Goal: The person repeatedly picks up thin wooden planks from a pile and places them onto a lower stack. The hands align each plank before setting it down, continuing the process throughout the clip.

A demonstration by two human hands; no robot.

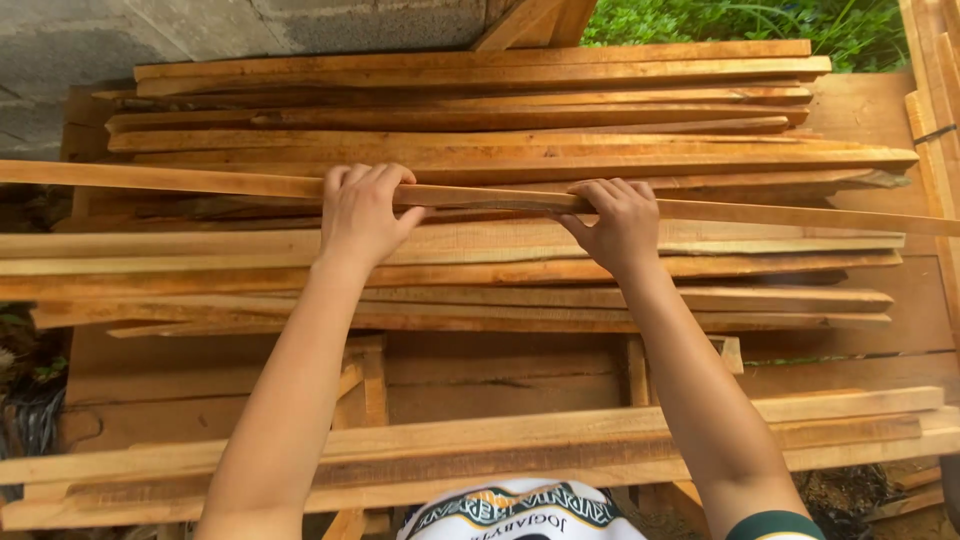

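Two bare hands grip one long thin wooden strip [500, 198] that runs almost level across the whole view, slanting slightly downward to the person's right and passing out of the picture at both ends. The left hand [362, 212] is closed over the strip left of its middle, fingers curled over the far edge. The right hand [620, 222] clamps it right of the middle, fingers hooked over the top and thumb beneath. Both forearms reach forward from the lower edge of the view.

Beyond the strip lies a stack of long planks [480, 110], its boards parallel to the strip; whether the strip rests on that stack or is raised just above it cannot be told. Nearer than the strip lie more planks [450, 290], then a darker board surface [500, 375], then a near row of planks [480, 450] close to the person's body. A grey concrete wall [150, 40] stands past the stack to the left of the strip's left half, and green plants [750, 20] show past the right half. Upright boards [935, 120] crowd the strip's right end.
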